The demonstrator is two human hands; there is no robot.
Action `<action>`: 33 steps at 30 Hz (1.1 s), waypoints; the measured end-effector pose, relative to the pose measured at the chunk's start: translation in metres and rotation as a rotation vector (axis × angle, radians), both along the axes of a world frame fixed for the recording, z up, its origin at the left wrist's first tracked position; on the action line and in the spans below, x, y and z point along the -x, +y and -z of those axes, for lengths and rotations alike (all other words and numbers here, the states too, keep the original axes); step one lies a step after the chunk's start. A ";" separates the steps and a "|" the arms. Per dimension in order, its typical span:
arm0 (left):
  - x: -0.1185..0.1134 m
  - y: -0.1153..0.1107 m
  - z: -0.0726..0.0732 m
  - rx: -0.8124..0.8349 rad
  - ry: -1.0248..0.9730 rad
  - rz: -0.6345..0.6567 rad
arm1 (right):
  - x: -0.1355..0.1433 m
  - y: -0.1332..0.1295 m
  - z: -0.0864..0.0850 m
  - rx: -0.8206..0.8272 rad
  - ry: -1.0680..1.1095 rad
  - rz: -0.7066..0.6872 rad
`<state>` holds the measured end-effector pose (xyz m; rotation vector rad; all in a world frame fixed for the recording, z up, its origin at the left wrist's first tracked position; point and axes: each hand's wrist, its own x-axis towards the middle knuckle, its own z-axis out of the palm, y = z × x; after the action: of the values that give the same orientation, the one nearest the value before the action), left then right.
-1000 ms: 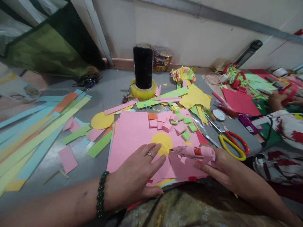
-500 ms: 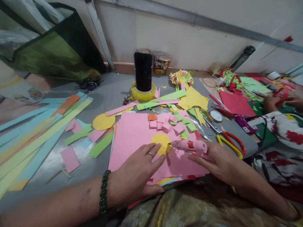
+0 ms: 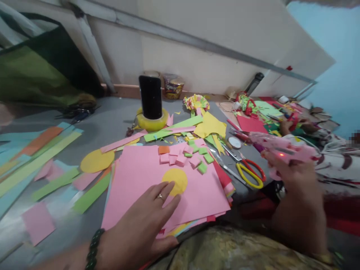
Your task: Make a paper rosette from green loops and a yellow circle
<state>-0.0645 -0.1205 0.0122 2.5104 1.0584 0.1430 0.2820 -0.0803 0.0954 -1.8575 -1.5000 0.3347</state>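
Note:
My left hand (image 3: 149, 213) lies with fingers stretched over the pink paper stack (image 3: 132, 176). Its fingertips rest on the lower edge of a yellow paper circle (image 3: 177, 179). At the right, my right hand (image 3: 295, 183) is wrapped around a pink glue gun (image 3: 284, 144) with a small red light on its side. The gun's nozzle points left, away from the circle. Small folded pink paper pieces (image 3: 181, 160) and green paper pieces (image 3: 201, 167) lie at the stack's upper right, beside an orange piece (image 3: 164, 150).
Scissors (image 3: 250, 174) with red and yellow handles lie right of the stack. A phone (image 3: 151, 96) stands in a yellow tape roll (image 3: 152, 122). Paper strips (image 3: 36, 146) cover the left. A paper flower (image 3: 197, 102) sits behind. Another person's hand (image 3: 286, 126) works at far right.
My right hand has lifted the glue gun away from the yellow circle, out to the right. The view has turned rightward. My left hand stays on the circle.

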 end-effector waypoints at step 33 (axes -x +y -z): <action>0.006 -0.007 0.032 -0.138 -0.031 -0.006 | -0.091 0.051 0.048 0.289 -0.302 0.020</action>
<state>-0.0701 -0.1278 -0.0199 2.6184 1.0782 0.2643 0.3730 -0.0289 0.0479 -2.2292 -1.7028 0.2827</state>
